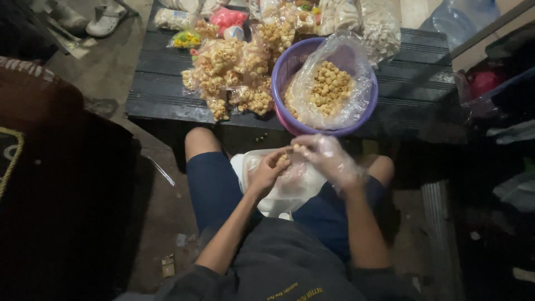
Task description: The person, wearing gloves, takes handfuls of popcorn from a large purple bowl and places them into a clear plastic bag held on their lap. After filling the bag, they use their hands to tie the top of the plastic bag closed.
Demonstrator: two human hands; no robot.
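Note:
My left hand [268,170] pinches the mouth of a small clear plastic bag [294,179] over my lap, with a few ring-shaped yellow snacks at its fingertips. My right hand [330,159] wears a thin clear plastic glove and holds several of the same snacks at the bag's opening. Both hands meet above a white container [245,166] resting on my thighs. In front of me a purple basin [290,66] lined with a clear plastic sheet holds a heap of loose snacks [329,86].
A dark slatted low table [167,89] carries the basin, a pile of filled snack bags [234,78] at its middle, and more packets of white, pink and yellow snacks [228,19] along the far edge. Sandals [106,19] lie on the floor far left. Clutter stands at right.

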